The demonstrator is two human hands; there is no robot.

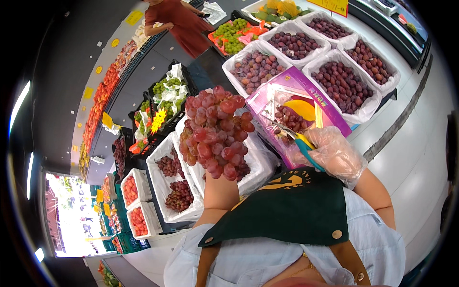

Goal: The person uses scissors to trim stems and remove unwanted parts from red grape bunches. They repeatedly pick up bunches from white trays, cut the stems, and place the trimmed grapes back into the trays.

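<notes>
A large bunch of red grapes (217, 131) is held up in front of me, at the end of my raised left forearm (221, 191). The bunch hides my left hand and its fingers. My right hand (337, 155), in a clear plastic glove, is closed round scissors (303, 143) with green and yellow handles. Their blades point left over an opened purple carton (321, 98). Inside the carton lie some red grapes (289, 117) beside a yellow piece. Just behind the raised bunch stands a white-lined crate (258, 155), partly hidden by it.
White-lined boxes of dark plums (342, 83) stand beyond the carton. Left are a crate with red grape bunches (178, 196), black crates of green grapes (167, 91) and boxes of pinkish-red fruit (138, 221). A person in a reddish-brown dress (184, 26) stands at the far side.
</notes>
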